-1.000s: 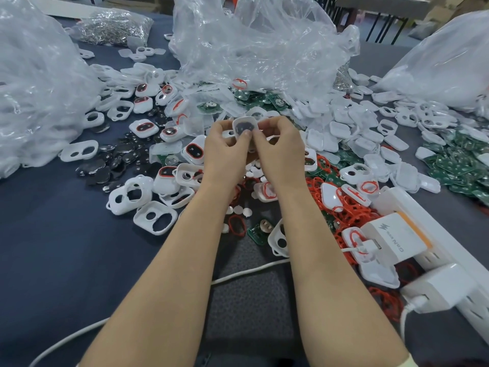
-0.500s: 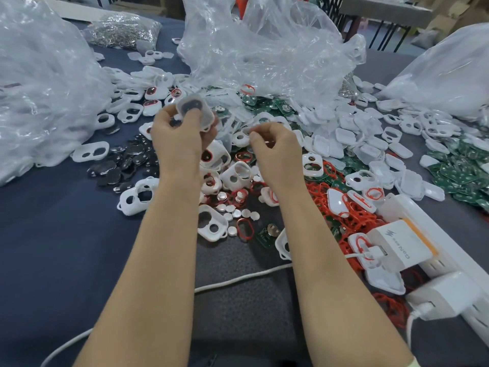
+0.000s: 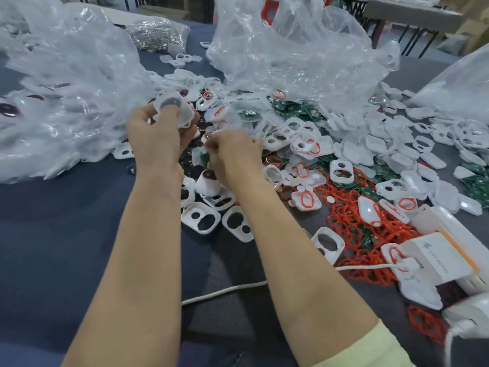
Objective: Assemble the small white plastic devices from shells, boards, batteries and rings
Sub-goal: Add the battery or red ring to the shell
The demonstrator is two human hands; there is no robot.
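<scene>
The left hand (image 3: pixel 156 139) gripped a white shell (image 3: pixel 176 108) above the table (image 3: pixel 53 234), thumb on its face; the right hand (image 3: pixel 232 154) was curled just beside it over loose shells (image 3: pixel 201 221); whether it pinched anything could not be determined.

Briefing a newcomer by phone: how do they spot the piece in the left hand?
Start at the big clear bag on the far left. At its right edge the left hand grips a white shell. Alone among the shells it is held off the table, showing a dark round spot.

Rings (image 3: pixel 352 229) right of shells (image 3: pixel 201 217)
</scene>
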